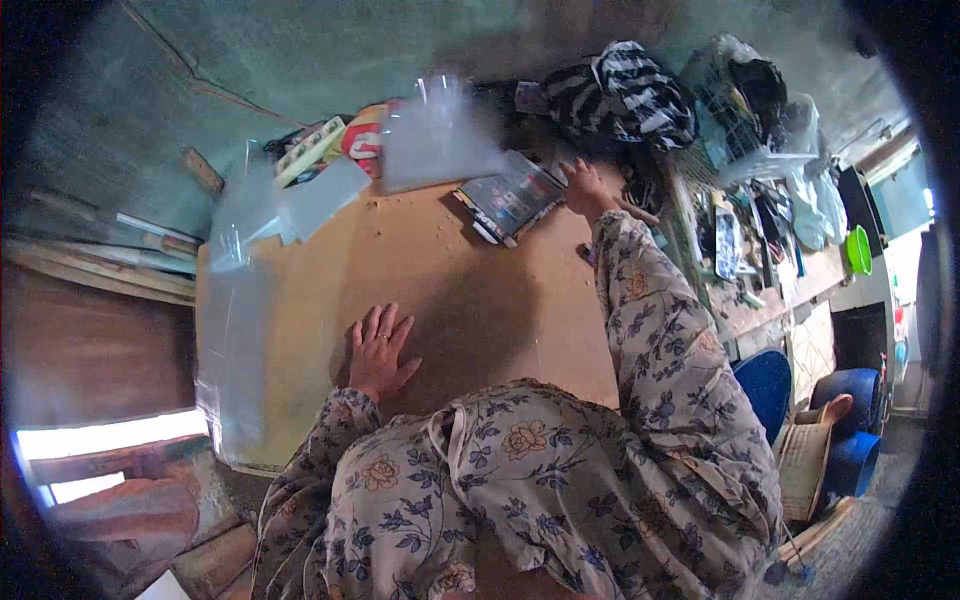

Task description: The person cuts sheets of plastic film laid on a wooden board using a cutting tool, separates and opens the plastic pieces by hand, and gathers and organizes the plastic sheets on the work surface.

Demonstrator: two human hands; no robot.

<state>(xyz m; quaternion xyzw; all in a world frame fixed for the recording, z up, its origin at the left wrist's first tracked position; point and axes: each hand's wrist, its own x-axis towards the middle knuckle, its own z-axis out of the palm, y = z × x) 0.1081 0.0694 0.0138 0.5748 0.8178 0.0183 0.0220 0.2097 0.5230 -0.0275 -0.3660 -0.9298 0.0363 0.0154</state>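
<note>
My left hand lies flat, fingers spread, on the brown board close to my body. My right hand reaches to the far right edge of the board and touches the corner of a dark flat packet with coloured printing. Both arms wear floral sleeves. Clear plastic sheets hang over the board's left side, and another clear plastic bag stands at the far edge.
A striped black-and-white bag sits beyond the board. Printed boxes lie at the far left. A cluttered workbench with tools runs along the right. Blue drums stand below it. Wooden planks lie left.
</note>
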